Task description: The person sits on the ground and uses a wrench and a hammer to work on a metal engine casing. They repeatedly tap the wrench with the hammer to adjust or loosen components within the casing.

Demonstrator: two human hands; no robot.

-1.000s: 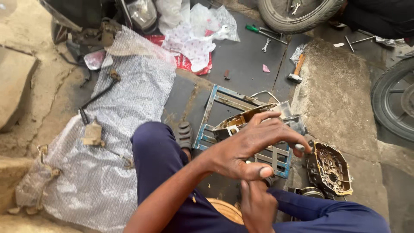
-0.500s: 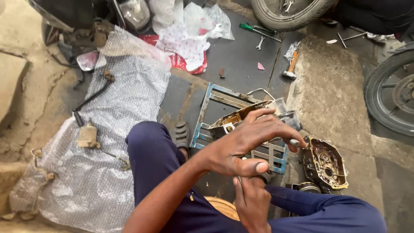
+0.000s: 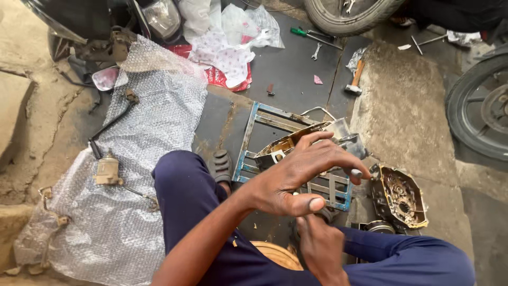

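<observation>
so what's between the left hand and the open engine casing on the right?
Head view: only the blue metal frame's right end and a grey container separate the left hand from the casing.

Floor: rough concrete slab [image 3: 407, 106] beside dark mats [image 3: 291, 69]
Left: bare dirt ground [image 3: 26, 122]
Light: daylight, outdoors

Navy trousers [image 3: 185, 201]; grey sandal [image 3: 220, 165]; bare forearms.
</observation>
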